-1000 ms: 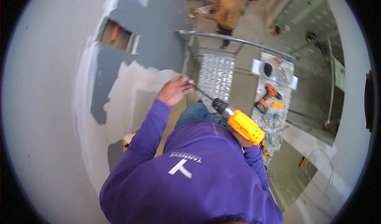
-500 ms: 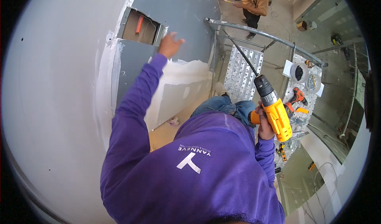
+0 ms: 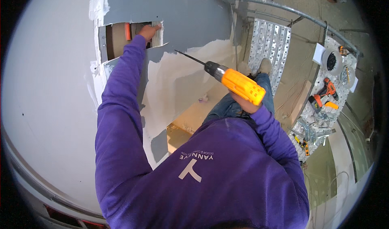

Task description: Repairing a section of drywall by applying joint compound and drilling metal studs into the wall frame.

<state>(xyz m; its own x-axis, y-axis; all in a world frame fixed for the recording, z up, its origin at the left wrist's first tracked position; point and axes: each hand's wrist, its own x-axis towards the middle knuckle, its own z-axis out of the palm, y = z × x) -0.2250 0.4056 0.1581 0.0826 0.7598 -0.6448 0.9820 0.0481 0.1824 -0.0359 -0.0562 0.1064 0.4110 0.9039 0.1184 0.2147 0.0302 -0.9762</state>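
My right hand (image 3: 246,103) is wrapped round the grip of a yellow power drill (image 3: 241,85) with a black chuck. Its long dark bit (image 3: 190,58) points left toward the wall, apart from it. At arm's length, my left hand (image 3: 148,32) reaches into a rectangular opening cut in the grey wall panel (image 3: 186,18). One digit lies stretched over the pale metal strip (image 3: 157,38) at the opening's right edge. The other fingers, partly hidden inside, seem to close round the strip. Beside that hand, an orange-red tube (image 3: 127,31) shows within the opening.
Perforated metal planks (image 3: 269,46) and a curved scaffold rail (image 3: 283,6) stand right of the wall. On the right plank lie tubs of dark (image 3: 331,62) and light screws (image 3: 347,75), an orange-and-black drill (image 3: 327,89) and metal pieces (image 3: 312,129).
My left hand has moved from beside the opening into it, onto the metal strip. The yellow drill has swung left and tilted lower, its bit now toward the wall. The view has shifted.
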